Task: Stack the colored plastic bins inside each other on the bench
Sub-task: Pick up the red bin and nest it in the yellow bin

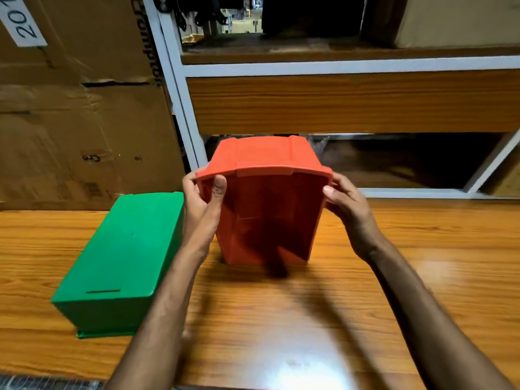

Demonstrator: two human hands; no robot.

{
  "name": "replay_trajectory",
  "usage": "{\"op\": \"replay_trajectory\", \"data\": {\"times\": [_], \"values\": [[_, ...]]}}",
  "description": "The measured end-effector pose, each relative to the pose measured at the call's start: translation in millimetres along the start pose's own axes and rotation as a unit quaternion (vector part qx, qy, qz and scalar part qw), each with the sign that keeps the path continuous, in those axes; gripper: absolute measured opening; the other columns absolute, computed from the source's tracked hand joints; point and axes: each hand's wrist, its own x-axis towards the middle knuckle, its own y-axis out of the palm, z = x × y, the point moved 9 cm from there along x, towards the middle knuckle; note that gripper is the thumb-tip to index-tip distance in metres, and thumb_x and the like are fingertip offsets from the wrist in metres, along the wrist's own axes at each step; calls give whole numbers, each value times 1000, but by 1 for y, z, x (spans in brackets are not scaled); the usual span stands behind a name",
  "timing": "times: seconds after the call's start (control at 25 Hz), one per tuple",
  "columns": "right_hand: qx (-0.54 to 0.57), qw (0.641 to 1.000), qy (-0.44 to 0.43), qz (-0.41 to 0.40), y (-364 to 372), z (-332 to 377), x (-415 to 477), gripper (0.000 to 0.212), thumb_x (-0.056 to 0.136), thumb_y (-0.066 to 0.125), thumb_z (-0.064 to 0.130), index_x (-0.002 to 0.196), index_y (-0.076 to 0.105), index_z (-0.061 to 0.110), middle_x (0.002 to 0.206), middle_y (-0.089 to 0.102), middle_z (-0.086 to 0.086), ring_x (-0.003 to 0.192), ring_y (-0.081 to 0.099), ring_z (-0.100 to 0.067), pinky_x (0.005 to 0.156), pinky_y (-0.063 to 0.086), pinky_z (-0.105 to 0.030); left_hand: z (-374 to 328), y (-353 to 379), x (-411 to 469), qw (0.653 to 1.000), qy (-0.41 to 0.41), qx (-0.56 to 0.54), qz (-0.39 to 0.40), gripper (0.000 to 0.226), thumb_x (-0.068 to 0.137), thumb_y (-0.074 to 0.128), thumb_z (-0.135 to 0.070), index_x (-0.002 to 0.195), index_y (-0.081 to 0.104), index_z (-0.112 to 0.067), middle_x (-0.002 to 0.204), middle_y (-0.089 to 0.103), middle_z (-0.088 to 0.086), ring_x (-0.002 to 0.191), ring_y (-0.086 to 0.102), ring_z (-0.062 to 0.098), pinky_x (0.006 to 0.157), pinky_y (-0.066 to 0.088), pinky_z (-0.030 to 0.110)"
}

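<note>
One red bin (264,198) tipped on end, opening toward camera, left hand (201,204) and right hand (346,209) gripping its rim, one green bin (121,266) upside down on bench (365,305)

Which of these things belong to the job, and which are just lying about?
Part of the job: orange bin, gripped at its rim by the left hand and right hand; green bin, upside down on the bench.
Just lying about: cardboard boxes behind the bench; metal shelf rack.

Left hand (200,201): your thumb hooks inside the orange plastic bin's (264,156) rim, fingers outside.
Right hand (349,205): you grip the opposite rim.
Forearms: bare, reaching forward.
</note>
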Motion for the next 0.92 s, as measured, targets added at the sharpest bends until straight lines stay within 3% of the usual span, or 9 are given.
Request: {"op": "replay_trajectory", "data": {"times": [0.04,0.12,0.24,0.32,0.4,0.56,0.68,0.92], "values": [[-25,1000,6,-9,-2,-15,-5,42,97,63,14,138,60,21,132,70,6,122,63,-6,96,50,-25,14,-1,-7,1000,4,8,-4,74,76,63,-70,133,39,-30,123,59,-17,106,60,-16,89,50,11],[-75,997,23,-14,-7,-46,-16,54,93,66,-3,139,56,23,131,69,10,123,63,-5,98,51,-29,52,-2,-21,1000,-8,18,-17,63,86,73,-51,133,39,-26,131,55,-5,121,58,0,92,51,13],[-140,989,52,1,-6,-77,-21,72,91,66,-5,147,44,34,141,57,9,129,58,-10,103,51,-34,91,-2,-24,997,-31,61,-23,51,97,66,-21,140,40,-24,137,52,4,129,54,19,100,50,25],[-147,988,55,-6,-5,-79,-13,71,93,62,-7,146,42,34,138,53,0,122,58,-12,96,51,-23,102,-3,-12,995,-54,85,-28,59,97,65,-14,149,38,-19,137,53,8,125,57,24,95,48,25],[-164,986,34,-21,-5,-68,-4,66,92,58,-12,143,47,29,136,53,-10,112,59,-11,89,50,-14,96,2,-1,991,-48,122,-26,51,98,64,-12,145,48,-16,140,55,13,122,59,26,92,47,25],[-149,989,1,-10,-11,-24,-2,75,86,54,-19,141,55,32,118,58,-4,95,55,-10,82,51,-21,79,-2,3,995,-19,92,-32,39,95,68,-16,133,60,-14,125,68,12,106,64,20,91,51,31],[-55,998,17,23,-16,18,-15,69,87,56,-19,143,57,22,109,54,-1,82,53,-8,71,50,-21,78,-3,0,998,-68,9,-9,39,92,72,-21,131,66,-21,122,72,5,108,67,17,91,54,32],[-10,998,36,56,-14,71,-51,69,81,73,-14,138,62,24,102,56,1,77,50,-17,62,45,-28,78,39,-48,982,-161,-85,44,40,99,60,-6,138,60,-14,100,75,-6,85,68,2,67,55,21]]}}
